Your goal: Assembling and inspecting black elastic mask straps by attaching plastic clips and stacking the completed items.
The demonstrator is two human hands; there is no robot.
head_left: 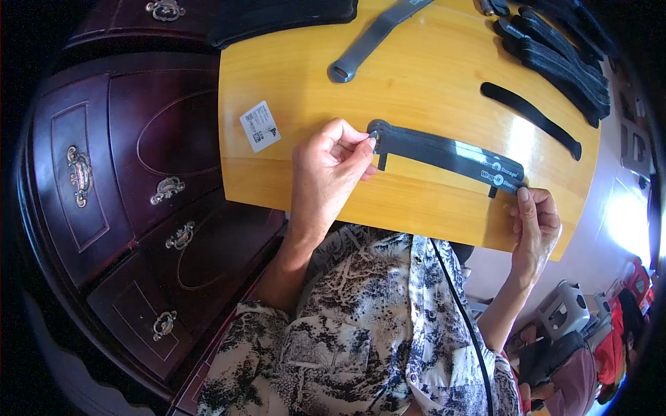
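Observation:
A pair of dark hook-and-loop storage straps [437, 152] is stretched between my hands, one nearly over the other, with pale print toward the right end. At the left end, by a rounded tip with a metal-looking eyelet, my left hand [329, 161] is closed in a pinch. My right hand [535, 220] grips the opposite end between thumb and fingers. Short black tabs [382, 161] stick out below the straps. Farther back on the yellow wooden table [291, 177] lies a grey strap [374, 41] with an eyelet. A narrow black strap [531, 118] rests to the right.
Several dark straps [555, 62] are heaped at the far right. A black folded item [284, 17] sits along the far left edge, and a white label [261, 127] is on the tabletop. Dark wooden drawers [159, 145] stand left; a grey plastic stool [563, 308] is at right.

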